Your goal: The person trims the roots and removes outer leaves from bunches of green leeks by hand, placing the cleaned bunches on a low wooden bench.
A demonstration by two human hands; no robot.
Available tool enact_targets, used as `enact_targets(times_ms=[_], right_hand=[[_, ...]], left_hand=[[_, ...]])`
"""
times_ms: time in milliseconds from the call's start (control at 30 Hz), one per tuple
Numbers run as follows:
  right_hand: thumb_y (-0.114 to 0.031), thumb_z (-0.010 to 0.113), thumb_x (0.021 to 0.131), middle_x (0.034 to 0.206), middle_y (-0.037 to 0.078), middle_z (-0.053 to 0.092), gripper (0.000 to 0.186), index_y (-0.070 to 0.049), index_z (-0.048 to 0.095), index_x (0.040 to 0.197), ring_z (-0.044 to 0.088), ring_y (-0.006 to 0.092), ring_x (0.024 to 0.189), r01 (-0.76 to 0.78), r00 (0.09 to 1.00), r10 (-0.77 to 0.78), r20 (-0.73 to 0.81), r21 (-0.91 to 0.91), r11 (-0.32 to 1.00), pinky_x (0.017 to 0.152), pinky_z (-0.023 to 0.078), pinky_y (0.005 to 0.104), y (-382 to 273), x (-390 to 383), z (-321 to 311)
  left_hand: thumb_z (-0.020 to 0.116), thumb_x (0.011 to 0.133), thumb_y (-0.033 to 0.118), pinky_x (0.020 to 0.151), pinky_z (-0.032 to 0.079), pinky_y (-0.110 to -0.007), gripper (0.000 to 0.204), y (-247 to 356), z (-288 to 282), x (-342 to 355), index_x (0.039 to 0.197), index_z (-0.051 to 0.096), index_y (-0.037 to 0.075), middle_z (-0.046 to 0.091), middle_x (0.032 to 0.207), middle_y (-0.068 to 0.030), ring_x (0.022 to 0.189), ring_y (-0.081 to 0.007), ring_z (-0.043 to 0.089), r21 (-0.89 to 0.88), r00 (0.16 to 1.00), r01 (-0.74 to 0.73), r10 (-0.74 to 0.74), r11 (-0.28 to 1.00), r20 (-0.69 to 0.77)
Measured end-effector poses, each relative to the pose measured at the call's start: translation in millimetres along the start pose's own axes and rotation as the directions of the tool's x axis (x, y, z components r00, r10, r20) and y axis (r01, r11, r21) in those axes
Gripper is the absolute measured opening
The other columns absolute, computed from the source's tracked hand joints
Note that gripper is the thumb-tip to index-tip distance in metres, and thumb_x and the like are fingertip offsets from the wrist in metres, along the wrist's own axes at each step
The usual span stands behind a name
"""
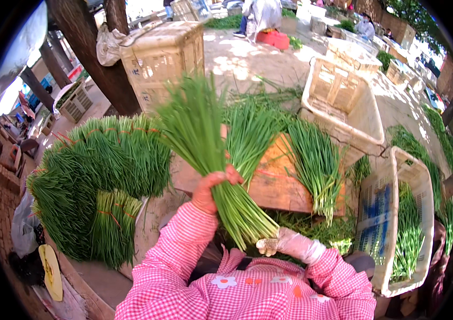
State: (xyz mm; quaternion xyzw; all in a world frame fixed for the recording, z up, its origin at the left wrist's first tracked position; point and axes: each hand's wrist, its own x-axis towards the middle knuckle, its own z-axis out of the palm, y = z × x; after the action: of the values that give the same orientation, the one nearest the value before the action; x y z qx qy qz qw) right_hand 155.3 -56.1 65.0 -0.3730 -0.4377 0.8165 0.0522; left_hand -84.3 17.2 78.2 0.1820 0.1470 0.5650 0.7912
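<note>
Left hand [208,192] grips the bunch [193,133] mid-frame; right hand [289,244], I can't tell. Looks light, bendy; hold the stems [241,214].

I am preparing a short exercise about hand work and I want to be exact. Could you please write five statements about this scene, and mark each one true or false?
1. The left hand grips a bunch of green stalks. True.
2. The right hand is bare. False: a whitish glove covers it.
3. Tied bundles lie to the person's left. True.
4. The blue-marked crate on the person's right is empty. False: green leafy stalks lie inside it.
5. A loose bunch lies at the right part of the wooden board. True.
</note>
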Motion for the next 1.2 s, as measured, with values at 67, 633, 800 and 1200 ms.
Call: enact_targets(times_ms=[67, 633, 800, 1200], right_hand=[[-0.025, 0.063, 0.083, 0.085, 0.003, 0.059, 0.033, -0.002, 0.054, 0.104, 0.054, 0.014, 0.079, -0.044, 0.996, -0.016, -0.09, -0.623, 0.781, 0.072, 0.046, 0.0282, -7.1, -11.9, -15.1], [-0.019, 0.072, 0.071, 0.111, 0.018, 0.053, 0.07, 0.006, 0.033, 0.124, 0.052, 0.0256, 0.104, 0.503, 0.58, -0.648, -0.494, -0.409, 0.762, 0.089, 0.041, 0.0317, -50.7, 103.7, 15.3], [-0.03, 0.068, 0.075, 0.119, 0.025, 0.048, 0.083, 0.012, 0.022, 0.13, 0.049, 0.0293, 0.11, 0.275, 0.623, -0.337, -0.706, -0.206, 0.939, 0.09, 0.039, 0.0315, -77.6, 163.2, -5.4], [-0.025, 0.063, 0.08, 0.102, 0.022, 0.057, 0.059, 0.012, 0.036, 0.116, 0.057, 0.0276, 0.089, 0.148, 0.556, -0.319, -0.767, -0.286, 0.947, 0.073, 0.044, 0.0351, -34.7, 166.0, -38.0]], left_hand=[[0.058, 0.07, 0.01, 0.079, 0.046, -0.038, 0.042, 21.3, 10.1, -8.1, 0.109, 0.044, 0.005, 0.051, 0.076, -0.0061, 0.074, -0.0197, 0.052, 0.038, 0.972, -0.223, 0.22, 0.974, 0.079], [0.063, 0.077, 0.016, 0.078, 0.05, -0.037, 0.047, 46.4, 16.6, 87.4, 0.119, 0.043, 0.006, 0.058, 0.096, -0.0104, 0.082, -0.0221, 0.061, 0.494, 0.955, 0.293, -0.28, 0.819, -0.101], [0.075, 0.07, 0.02, 0.084, 0.048, -0.041, 0.085, 42.7, -31.4, 139.3, 0.133, 0.02, 0.005, 0.051, 0.114, -0.0156, 0.097, -0.0249, 0.056, 0.691, 0.969, 0.125, 0.062, 0.711, -0.239], [0.08, 0.054, 0.038, 0.102, 0.026, -0.043, 0.117, -39.5, -36.3, 127.1, 0.139, 0.006, 0.01, 0.023, 0.136, -0.026, 0.124, -0.0387, 0.028, 0.887, 0.948, 0.105, 0.316, -0.449, 0.048]])
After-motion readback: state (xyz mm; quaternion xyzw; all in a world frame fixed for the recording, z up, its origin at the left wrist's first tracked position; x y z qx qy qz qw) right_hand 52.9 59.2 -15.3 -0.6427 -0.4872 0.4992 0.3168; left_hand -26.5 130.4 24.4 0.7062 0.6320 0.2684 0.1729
